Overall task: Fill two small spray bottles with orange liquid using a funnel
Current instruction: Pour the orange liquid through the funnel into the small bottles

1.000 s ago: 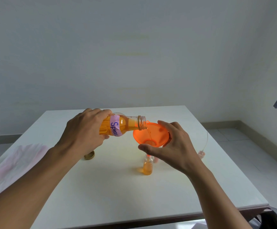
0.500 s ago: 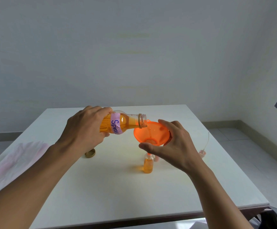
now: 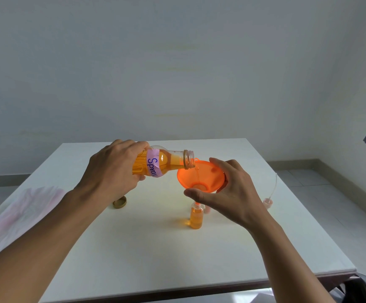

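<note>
Hands: left hand (image 3: 114, 171) round tilted bottle (image 3: 166, 161), right hand (image 3: 236, 197) round funnel (image 3: 201, 176) atop spray bottle (image 3: 196, 217)

Single head view, wide-angle. Looks forward and down from near edge of table (image 3: 156, 248). Left hand (image 3: 114, 171), right hand (image 3: 236, 193) close, mid-frame, with bottle (image 3: 169, 161) and funnel (image 3: 199, 178). Wall (image 3: 177, 73) fills upper half; floor (image 3: 330, 193) at right edge.

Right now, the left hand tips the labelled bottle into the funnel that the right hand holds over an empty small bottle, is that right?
Not quite: the head view shows the small bottle mostly full of orange liquid, not empty. The rest is right.
</note>
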The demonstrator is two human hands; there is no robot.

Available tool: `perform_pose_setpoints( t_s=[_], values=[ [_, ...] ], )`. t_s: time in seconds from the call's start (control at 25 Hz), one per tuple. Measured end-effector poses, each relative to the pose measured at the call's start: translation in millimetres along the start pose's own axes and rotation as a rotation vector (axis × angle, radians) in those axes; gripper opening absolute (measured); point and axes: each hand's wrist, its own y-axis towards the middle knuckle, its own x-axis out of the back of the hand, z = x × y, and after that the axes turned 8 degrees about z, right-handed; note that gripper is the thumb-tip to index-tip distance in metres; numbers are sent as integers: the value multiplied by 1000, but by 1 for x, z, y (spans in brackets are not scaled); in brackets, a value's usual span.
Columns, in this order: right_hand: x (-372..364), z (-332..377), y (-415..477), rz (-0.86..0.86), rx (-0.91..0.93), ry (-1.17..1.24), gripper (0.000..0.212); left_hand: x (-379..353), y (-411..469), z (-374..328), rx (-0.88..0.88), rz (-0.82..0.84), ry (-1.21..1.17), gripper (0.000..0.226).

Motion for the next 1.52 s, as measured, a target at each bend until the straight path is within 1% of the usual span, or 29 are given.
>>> perform_pose_setpoints(
  t_s=[1.04,1.4,1.52],
  values=[
    [0,0,0,8,3,-9,109,2,-1,-1,4,24,-1,74],
    [0,-2,1,-3,12,4,110,0,-2,-2,40,49,-21,73],
    [0,-3,1,-15,19,1,113,-1,-5,-4,70,68,-72,72]
  ],
)
